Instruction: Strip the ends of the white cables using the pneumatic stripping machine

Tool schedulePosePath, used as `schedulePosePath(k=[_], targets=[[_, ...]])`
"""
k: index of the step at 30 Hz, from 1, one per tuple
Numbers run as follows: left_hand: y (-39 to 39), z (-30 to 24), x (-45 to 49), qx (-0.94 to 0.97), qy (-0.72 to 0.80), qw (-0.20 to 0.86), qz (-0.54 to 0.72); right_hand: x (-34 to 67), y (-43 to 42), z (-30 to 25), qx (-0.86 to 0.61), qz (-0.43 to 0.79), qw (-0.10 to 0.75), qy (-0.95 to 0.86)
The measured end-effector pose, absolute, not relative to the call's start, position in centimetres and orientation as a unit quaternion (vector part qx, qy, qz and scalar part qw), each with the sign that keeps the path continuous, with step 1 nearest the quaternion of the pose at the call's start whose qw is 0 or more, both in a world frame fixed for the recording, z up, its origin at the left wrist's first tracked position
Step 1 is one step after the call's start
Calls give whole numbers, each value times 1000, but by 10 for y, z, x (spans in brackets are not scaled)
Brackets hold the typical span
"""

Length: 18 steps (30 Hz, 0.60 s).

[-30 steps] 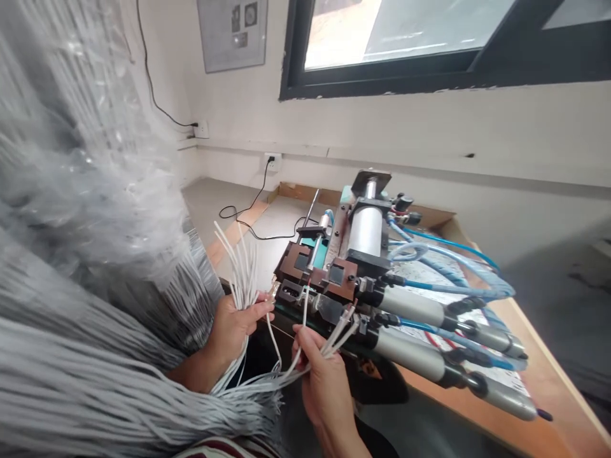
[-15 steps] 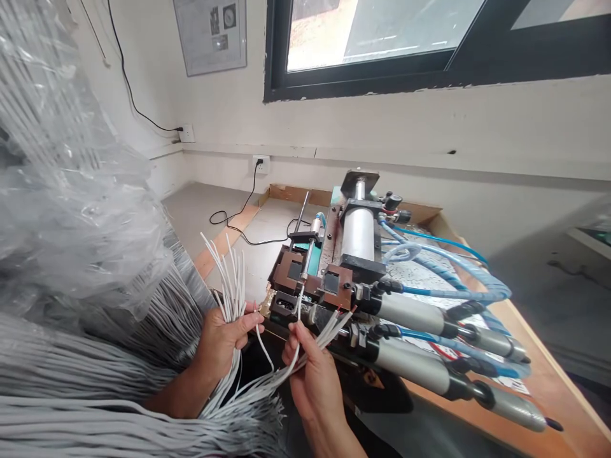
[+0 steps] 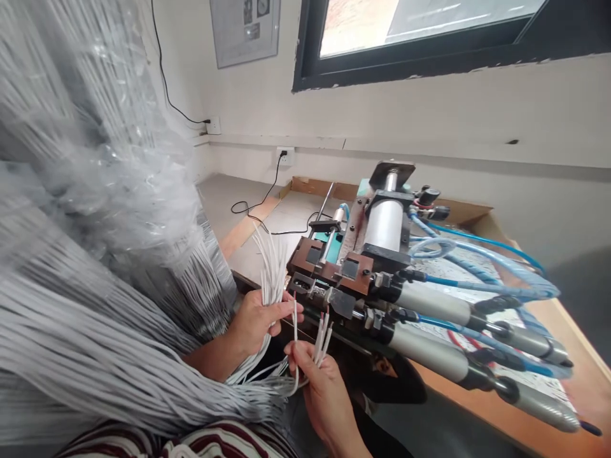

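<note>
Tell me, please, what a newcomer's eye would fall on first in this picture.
Most likely the mass of grey cables filling the left side, partly under clear plastic. Next comes the machine on the right, with its silver cylinders and blue hoses. In front of it, the left hand holds white wires and the right hand a few wire ends.

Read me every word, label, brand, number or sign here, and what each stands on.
Nothing readable.
Framed sheet on the wall: small pictures; any writing is too blurred.
Orange marking on black part under the machine: too small.
Red markings among the hoses: too blurred.
</note>
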<state>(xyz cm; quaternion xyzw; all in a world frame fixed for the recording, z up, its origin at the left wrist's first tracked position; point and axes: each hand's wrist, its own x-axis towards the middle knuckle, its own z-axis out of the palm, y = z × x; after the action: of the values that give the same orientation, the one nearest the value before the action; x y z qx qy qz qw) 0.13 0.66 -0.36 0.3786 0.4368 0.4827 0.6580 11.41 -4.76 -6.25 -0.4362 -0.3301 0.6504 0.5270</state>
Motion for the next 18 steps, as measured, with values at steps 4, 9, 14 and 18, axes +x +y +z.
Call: schedulePosePath(k=[4, 9, 14, 18], targets=[[-6, -3, 5, 382, 436, 672, 461, 124, -58, -60, -453, 636, 470, -411], [-20, -4, 8, 428, 446, 659, 429, 142, -56, -40, -497, 518, 545, -433], [-29, -7, 9, 464, 438, 670, 380, 146, -54, -31, -455, 529, 521, -492], [-32, -9, 7, 451, 437, 689, 363, 145, -56, -36, -449, 532, 519, -496]])
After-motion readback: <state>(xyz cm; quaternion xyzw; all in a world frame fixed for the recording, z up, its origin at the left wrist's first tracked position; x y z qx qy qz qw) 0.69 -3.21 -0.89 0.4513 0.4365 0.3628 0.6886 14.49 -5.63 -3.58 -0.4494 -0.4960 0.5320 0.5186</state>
